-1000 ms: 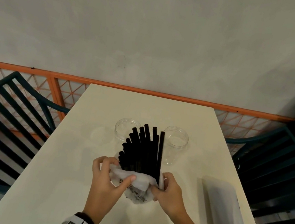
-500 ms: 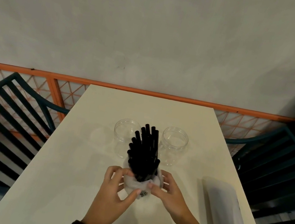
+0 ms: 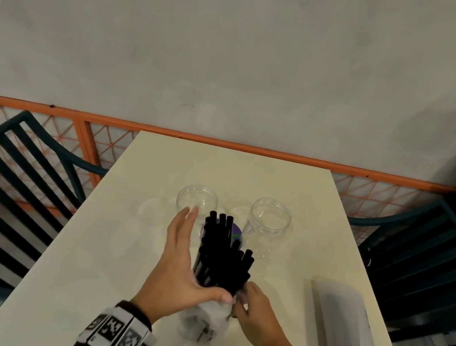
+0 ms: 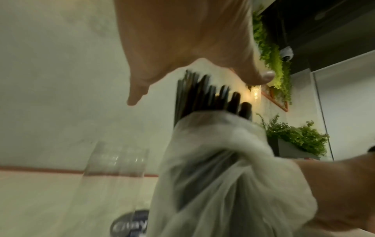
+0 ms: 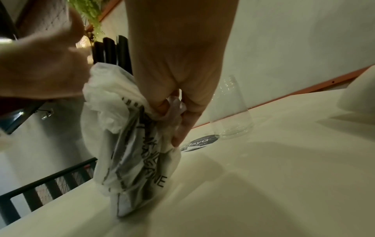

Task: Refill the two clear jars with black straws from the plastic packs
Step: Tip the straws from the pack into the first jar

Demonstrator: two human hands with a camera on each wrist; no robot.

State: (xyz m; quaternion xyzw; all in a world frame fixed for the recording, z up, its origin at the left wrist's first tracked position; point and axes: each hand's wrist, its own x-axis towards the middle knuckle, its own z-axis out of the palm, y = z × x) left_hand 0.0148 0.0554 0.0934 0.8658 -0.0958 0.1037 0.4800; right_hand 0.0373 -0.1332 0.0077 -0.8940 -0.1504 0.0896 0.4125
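Left hand [image 3: 177, 267] has let go of pack [image 3: 205, 320], now open beside black straws [image 3: 222, 251]; right hand [image 3: 256, 309] pinches bunched pack below. Straws exposed; both jars [image 3: 197, 198] beyond grip, unfilled.

Cream table [image 3: 122, 245], two dark chairs [image 3: 6, 179]

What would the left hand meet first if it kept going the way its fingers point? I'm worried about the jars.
Probably the left clear jar: the left hand lies open beside the black straws, its fingers aimed at that jar's rim. Depth is unclear.
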